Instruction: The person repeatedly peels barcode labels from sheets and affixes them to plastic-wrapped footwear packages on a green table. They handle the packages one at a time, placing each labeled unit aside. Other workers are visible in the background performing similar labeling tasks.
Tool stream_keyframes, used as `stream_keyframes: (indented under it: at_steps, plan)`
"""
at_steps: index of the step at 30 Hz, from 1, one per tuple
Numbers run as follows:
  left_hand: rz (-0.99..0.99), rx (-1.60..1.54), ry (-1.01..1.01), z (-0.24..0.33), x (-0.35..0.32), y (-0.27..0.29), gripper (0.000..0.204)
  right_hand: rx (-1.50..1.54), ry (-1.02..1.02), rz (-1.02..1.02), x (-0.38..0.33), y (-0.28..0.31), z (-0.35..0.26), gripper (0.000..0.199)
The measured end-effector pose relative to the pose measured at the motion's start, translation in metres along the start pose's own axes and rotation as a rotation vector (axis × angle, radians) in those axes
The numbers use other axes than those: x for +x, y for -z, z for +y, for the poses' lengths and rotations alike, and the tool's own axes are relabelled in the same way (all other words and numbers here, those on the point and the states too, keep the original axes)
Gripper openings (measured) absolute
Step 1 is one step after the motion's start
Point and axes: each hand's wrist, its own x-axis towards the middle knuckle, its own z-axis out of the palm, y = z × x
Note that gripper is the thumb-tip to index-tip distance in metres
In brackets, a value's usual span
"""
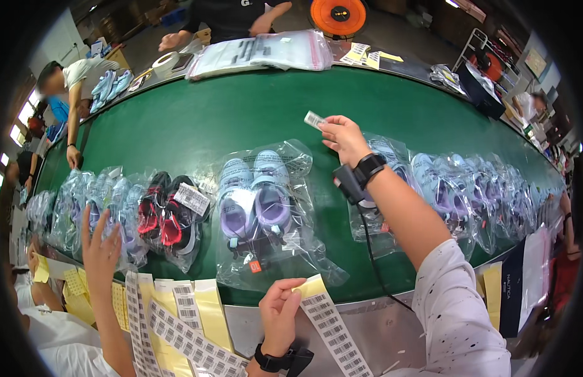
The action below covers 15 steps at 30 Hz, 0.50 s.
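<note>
My right hand (pixel 346 139) is raised over the green belt, its fingers pinching a small white barcode sticker (pixel 313 119). Near the belt's front edge, my left hand (pixel 280 312) grips the top end of a strip of barcode labels (pixel 332 330) on yellowish backing, which hangs down toward the lower edge. Between my hands, a pair of light blue shoes with lilac insides (pixel 253 195) lies in a clear plastic bag (pixel 304 251) with an orange tag on it. My right hand is above and to the right of that bag, apart from it.
More bagged blue shoes (pixel 467 182) line the belt (pixel 178 119) at right and left, with a black-and-red pair (pixel 169 217) among them. A co-worker's hand (pixel 101 242) reaches in at left. Label sheets (pixel 184 314) lie along the front edge. Opposite are stacked plastic bags (pixel 260 53) and another person. A cable (pixel 372 251) hangs from my right wrist.
</note>
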Motion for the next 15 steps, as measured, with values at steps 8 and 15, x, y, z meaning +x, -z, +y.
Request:
stream_keyframes:
  at_steps: [8,15]
  plan:
    - [-0.009,-0.003,-0.008,0.001,0.0,0.0,0.023,-0.249,0.217,-0.273,-0.035,-0.038,-0.013,0.01]
    - [-0.043,0.005,0.001,0.003,0.0,-0.001,0.024,-0.645,0.34,-0.093,-0.03,-0.062,0.009,0.011]
